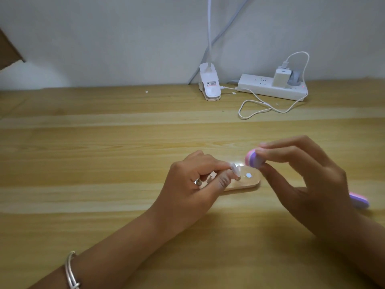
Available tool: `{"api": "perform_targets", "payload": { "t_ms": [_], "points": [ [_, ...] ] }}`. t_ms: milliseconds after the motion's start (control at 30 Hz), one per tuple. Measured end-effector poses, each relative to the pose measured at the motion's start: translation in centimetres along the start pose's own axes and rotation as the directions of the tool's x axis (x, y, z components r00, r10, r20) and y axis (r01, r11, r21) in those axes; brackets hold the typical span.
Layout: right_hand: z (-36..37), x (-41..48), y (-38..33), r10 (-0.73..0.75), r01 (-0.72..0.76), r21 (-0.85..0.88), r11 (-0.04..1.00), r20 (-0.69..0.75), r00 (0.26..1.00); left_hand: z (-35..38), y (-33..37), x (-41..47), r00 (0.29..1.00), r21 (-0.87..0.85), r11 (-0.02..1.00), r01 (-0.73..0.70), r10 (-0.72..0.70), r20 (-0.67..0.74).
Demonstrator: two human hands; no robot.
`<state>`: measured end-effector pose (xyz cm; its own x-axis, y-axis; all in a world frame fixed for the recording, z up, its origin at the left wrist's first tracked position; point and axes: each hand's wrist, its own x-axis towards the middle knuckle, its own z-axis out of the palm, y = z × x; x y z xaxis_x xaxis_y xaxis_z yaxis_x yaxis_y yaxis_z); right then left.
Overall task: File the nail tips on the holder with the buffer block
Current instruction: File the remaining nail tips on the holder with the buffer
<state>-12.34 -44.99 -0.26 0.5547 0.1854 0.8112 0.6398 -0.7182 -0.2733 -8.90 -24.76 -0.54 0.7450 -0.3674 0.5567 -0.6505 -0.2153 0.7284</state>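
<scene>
A clear oblong nail-tip holder lies on the wooden table in the middle of the view. My left hand rests over its left part and pinches a pale nail tip between thumb and forefinger, on or just above the holder. My right hand grips a pink and purple buffer block; its front end hovers just right of the nail tip and its rear end pokes out behind the hand at the right. A small round pad shows on the holder's right part.
At the back stand a white clip lamp and a white power strip with a charger plugged in. A white cable loops over the table in front of them. The wall rises behind the table's far edge.
</scene>
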Motion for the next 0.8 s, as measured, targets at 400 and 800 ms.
{"api": "perform_targets", "payload": {
  "t_ms": [400,800],
  "points": [
    [0.73,-0.82,-1.25,-0.105,0.106,-0.011,0.994,0.065,0.992,0.28,-0.30,-0.19,0.982,0.295,0.940,-0.173,0.188,-0.025],
    [0.19,-0.34,-0.29,-0.068,0.067,0.006,0.998,0.072,0.995,-0.10,-0.53,-0.21,0.993,0.186,0.976,-0.116,0.118,0.000]
  ]
}}
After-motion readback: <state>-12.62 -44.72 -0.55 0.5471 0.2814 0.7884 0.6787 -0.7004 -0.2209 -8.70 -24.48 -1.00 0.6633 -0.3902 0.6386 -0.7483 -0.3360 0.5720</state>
